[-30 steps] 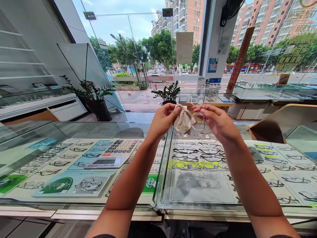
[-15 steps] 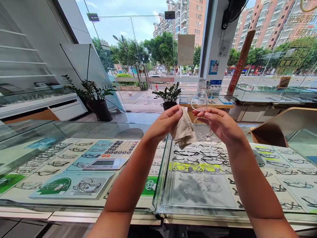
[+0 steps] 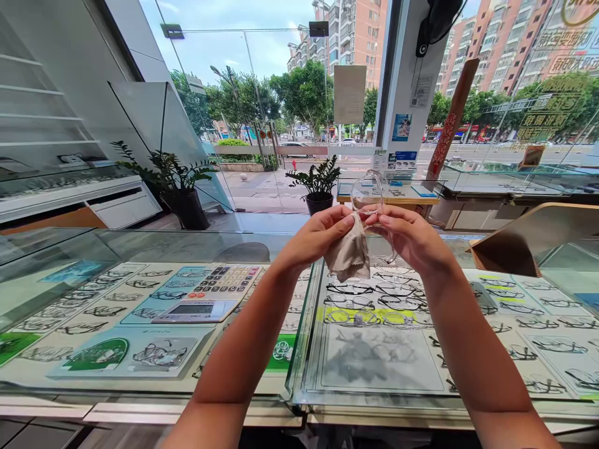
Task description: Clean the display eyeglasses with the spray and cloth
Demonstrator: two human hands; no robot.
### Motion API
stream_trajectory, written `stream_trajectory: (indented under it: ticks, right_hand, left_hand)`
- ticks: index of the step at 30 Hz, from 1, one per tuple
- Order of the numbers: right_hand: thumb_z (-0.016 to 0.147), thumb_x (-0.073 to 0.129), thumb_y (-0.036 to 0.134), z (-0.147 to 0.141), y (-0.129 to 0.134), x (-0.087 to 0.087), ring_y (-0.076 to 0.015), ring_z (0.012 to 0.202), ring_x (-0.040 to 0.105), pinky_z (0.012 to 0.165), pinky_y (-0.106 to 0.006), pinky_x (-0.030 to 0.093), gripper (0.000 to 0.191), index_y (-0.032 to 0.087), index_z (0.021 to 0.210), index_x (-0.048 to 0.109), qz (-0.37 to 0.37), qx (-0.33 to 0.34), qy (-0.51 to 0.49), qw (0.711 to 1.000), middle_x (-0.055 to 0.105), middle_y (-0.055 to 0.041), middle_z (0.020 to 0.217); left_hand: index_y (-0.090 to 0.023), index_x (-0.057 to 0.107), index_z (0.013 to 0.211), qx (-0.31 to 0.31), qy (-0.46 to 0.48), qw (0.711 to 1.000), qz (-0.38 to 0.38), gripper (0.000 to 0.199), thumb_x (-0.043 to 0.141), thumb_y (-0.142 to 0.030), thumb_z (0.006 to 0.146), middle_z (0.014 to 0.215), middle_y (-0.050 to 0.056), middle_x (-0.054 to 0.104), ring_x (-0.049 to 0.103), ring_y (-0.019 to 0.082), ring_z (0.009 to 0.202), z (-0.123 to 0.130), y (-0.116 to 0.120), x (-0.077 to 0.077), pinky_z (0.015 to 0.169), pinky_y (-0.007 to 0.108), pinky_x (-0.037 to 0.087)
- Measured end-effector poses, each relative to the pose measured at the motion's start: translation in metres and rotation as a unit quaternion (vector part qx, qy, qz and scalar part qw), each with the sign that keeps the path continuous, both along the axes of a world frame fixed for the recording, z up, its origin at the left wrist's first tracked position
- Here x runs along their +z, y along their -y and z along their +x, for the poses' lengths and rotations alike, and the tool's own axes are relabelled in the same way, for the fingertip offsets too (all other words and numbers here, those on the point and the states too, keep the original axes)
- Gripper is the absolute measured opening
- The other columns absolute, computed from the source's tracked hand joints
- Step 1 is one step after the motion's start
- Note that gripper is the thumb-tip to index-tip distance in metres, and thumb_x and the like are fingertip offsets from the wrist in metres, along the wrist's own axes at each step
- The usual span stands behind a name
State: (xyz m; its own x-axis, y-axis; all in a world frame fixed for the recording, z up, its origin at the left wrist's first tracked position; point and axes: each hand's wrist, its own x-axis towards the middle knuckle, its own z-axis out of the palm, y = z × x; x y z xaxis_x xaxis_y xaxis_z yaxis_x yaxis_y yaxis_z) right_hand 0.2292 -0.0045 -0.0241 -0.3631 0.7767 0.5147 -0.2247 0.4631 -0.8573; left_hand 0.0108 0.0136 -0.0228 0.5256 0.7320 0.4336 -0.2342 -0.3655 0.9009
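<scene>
In front of me, above the glass counter, my left hand [image 3: 326, 234] pinches a beige cleaning cloth [image 3: 349, 254] that hangs down in folds with a zigzag edge. My right hand [image 3: 408, 232] grips a pair of clear-framed eyeglasses [image 3: 367, 193] near the middle, between thumb and fingers. The glasses are turned on end, one lens above the fingers and the other below, partly covered by the cloth. Both hands meet at the frame, and the cloth's upper part touches it. Whether the cloth wraps a lens or only the frame, I cannot tell.
Below lies a glass display counter [image 3: 299, 408] with rows of eyeglasses inside. A calculator [image 3: 206, 299] rests at left, and a wooden stand [image 3: 528, 240] at right. Beyond are two potted plants [image 3: 319, 181], a side table [image 3: 423, 200] and a glass front with a street outside.
The glasses have moved left and turned toward the cloth. My two hands have come together, and the cloth now covers part of the frame that showed before.
</scene>
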Motion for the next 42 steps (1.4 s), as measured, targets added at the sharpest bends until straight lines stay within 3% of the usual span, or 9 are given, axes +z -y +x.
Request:
stream_trajectory:
  ticks: [12, 19, 23, 26, 29, 38, 42]
  right_hand:
    - [0.09, 0.08, 0.044, -0.001, 0.001, 0.0, -0.0245, 0.124, 0.065, 0.118, -0.042, 0.048, 0.012, 0.034, 0.091, 0.087, -0.037, 0.014, -0.029, 0.999, 0.077, -0.0021, 0.122]
    - [0.085, 0.085, 0.043, -0.005, -0.008, -0.007, -0.0244, 0.124, 0.066, 0.114, -0.039, 0.05, 0.013, 0.031, 0.092, 0.087, -0.058, 0.017, -0.06, 0.996, 0.078, -0.0013, 0.123]
    - [0.083, 0.087, 0.046, -0.01, -0.01, -0.008, -0.0217, 0.107, 0.069, 0.102, -0.037, 0.055, 0.017, 0.032, 0.094, 0.086, -0.07, -0.003, -0.086, 0.994, 0.081, -0.0008, 0.112]
    - [0.082, 0.089, 0.047, -0.016, -0.011, -0.009, -0.0167, 0.087, 0.067, 0.085, -0.032, 0.057, 0.021, 0.031, 0.095, 0.086, -0.084, -0.01, -0.114, 0.99, 0.08, 0.0002, 0.099]
    - [0.08, 0.091, 0.047, -0.02, -0.014, -0.011, -0.0151, 0.083, 0.067, 0.08, -0.03, 0.057, 0.024, 0.029, 0.094, 0.085, -0.095, -0.012, -0.142, 0.985, 0.081, 0.0008, 0.097]
    - [0.078, 0.092, 0.046, -0.027, -0.018, -0.019, -0.014, 0.086, 0.069, 0.078, -0.026, 0.058, 0.023, 0.03, 0.092, 0.085, -0.104, -0.018, -0.176, 0.979, 0.082, 0.0022, 0.099]
    - [0.076, 0.094, 0.048, -0.03, -0.019, -0.02, -0.0141, 0.086, 0.07, 0.081, -0.026, 0.06, 0.026, 0.029, 0.093, 0.084, -0.12, -0.014, -0.19, 0.974, 0.081, 0.0021, 0.098]
  left_hand:
    - [-0.017, 0.065, 0.088, -0.007, -0.004, 1.0, -0.015, 0.039, 0.086, -0.051, 0.087, 0.079, 0.0, 0.063, 0.054, 0.009, 0.066, 0.003, 0.002, -0.003, 0.059, 0.021, 0.041]
    - [-0.016, 0.064, 0.091, 0.051, 0.061, 0.995, -0.052, 0.048, 0.09, -0.055, 0.081, 0.076, -0.001, 0.068, 0.056, 0.007, 0.06, 0.011, -0.002, -0.007, 0.055, 0.019, 0.041]
    - [-0.016, 0.063, 0.097, 0.086, 0.104, 0.988, -0.071, 0.052, 0.092, -0.055, 0.078, 0.077, 0.001, 0.073, 0.063, 0.009, 0.062, 0.017, 0.0, -0.011, 0.058, 0.019, 0.046]
    - [-0.018, 0.059, 0.102, 0.073, 0.12, 0.986, -0.088, 0.056, 0.098, -0.045, 0.073, 0.082, 0.002, 0.078, 0.068, 0.011, 0.065, 0.021, 0.004, -0.013, 0.063, 0.021, 0.051]
    - [-0.02, 0.056, 0.108, 0.054, 0.128, 0.984, -0.108, 0.063, 0.102, -0.035, 0.067, 0.087, 0.003, 0.081, 0.071, 0.013, 0.069, 0.025, 0.006, -0.016, 0.067, 0.024, 0.054]
    - [-0.012, 0.08, 0.104, 0.051, 0.026, 0.995, -0.082, 0.049, 0.096, -0.047, 0.074, 0.091, 0.006, 0.078, 0.066, 0.012, 0.076, 0.026, 0.001, -0.022, 0.072, 0.023, 0.05]
    - [-0.013, 0.081, 0.099, 0.028, 0.054, 0.995, -0.076, 0.043, 0.097, -0.044, 0.074, 0.09, 0.005, 0.076, 0.064, 0.011, 0.075, 0.023, 0.003, -0.019, 0.073, 0.023, 0.051]
